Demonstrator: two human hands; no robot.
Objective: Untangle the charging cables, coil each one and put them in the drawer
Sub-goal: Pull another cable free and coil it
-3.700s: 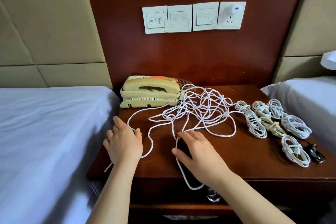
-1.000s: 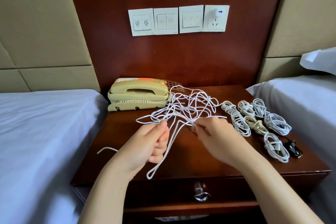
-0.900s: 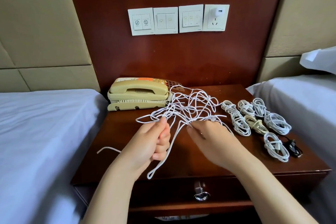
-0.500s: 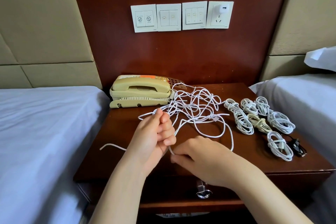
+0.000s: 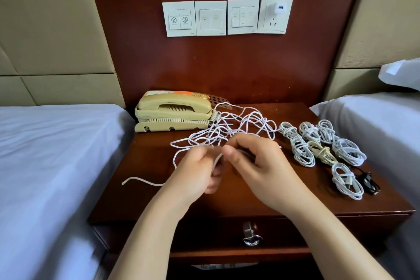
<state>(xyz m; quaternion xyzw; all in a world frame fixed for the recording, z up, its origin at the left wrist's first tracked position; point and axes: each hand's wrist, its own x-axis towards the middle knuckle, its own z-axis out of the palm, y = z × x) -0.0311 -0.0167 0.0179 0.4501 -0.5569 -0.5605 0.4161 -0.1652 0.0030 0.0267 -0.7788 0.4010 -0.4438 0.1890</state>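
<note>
Above nightstand (image 5: 145,191): left hand (image 5: 200,170), right hand (image 5: 256,166) both pinching tangled white cable (image 5: 236,125).

The cable (image 5: 217,161) you pinch between your hands is white, like the tangle (image 5: 236,127) just beyond your grip. Right of it, the coiled bundles (image 5: 300,150) are white, one (image 5: 321,153) cream, one (image 5: 368,183) black. Beyond-left, the phone (image 5: 173,111) is beige on the dark reddish-brown nightstand (image 5: 145,188).
</note>
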